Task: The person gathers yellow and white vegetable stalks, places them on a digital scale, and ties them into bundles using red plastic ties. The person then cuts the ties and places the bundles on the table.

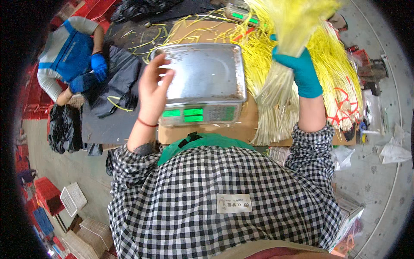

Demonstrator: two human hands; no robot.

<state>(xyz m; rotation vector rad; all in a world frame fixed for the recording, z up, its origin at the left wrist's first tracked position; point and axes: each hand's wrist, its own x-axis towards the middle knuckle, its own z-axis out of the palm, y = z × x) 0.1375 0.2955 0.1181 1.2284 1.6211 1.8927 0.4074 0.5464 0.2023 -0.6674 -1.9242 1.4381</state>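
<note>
In my right hand (299, 69), which wears a teal glove, is a bunch of long pale stalks with yellow tops (288, 29), gripped around its middle and blurred at the top. The white ends hang down over the table edge side. My bare left hand (155, 85), with a red cord at the wrist, is raised with fingers apart at the left side of the weighing scale. The scale's metal pan (203, 73) carries bits of debris, and its green displays (193, 115) are lit. A large heap of yellow stalks (333, 64), partly tied with red bands, lies to the right.
A second scale (242, 14) stands at the back, partly behind stalks. Loose stalks lie on the cardboard (207, 29) and dark table. Black plastic bags (119, 74) lie at the left, beside a co-worker in blue gloves (98, 66). Crates (48, 194) stand on the floor, lower left.
</note>
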